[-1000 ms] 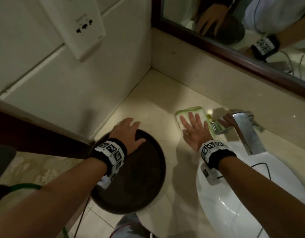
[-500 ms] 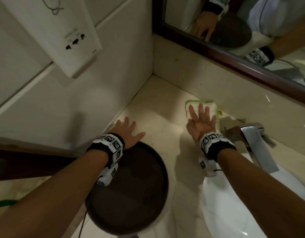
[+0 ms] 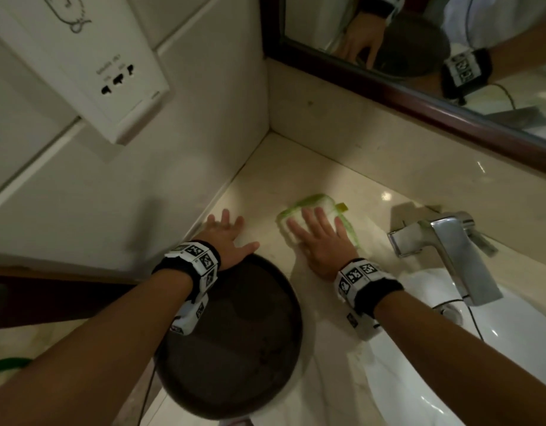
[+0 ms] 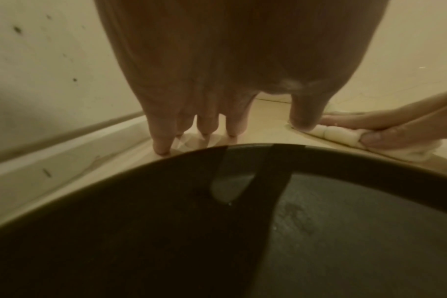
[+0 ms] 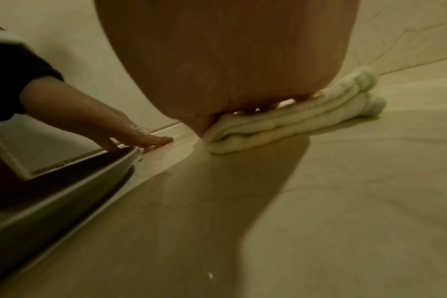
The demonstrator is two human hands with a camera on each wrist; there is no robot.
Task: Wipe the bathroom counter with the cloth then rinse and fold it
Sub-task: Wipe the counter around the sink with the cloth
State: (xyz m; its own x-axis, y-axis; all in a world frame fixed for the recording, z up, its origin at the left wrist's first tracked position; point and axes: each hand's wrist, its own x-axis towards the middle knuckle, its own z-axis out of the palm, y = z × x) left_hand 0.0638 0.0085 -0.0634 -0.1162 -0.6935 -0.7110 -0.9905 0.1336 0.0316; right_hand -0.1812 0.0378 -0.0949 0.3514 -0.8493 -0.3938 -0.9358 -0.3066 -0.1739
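A folded white cloth with green edging (image 3: 319, 207) (image 5: 293, 121) (image 4: 332, 135) lies flat on the beige marble counter (image 3: 296, 167), left of the tap. My right hand (image 3: 319, 238) presses flat on it with straight, spread fingers. My left hand (image 3: 225, 233) (image 4: 204, 121) rests flat on the counter by the left wall, fingers straight, its palm over the far rim of a dark round tray (image 3: 235, 348). In the right wrist view the left hand (image 5: 130, 133) touches the counter beside the tray's rim (image 5: 64, 179).
A chrome tap (image 3: 450, 253) stands over the white basin (image 3: 450, 364) at the right. A mirror with a dark wooden frame (image 3: 419, 96) runs along the back wall. A white socket panel (image 3: 90, 72) hangs on the left wall.
My right hand has slid the cloth to the left, away from the tap. My left hand has moved forward off the tray's top onto the counter by the wall.
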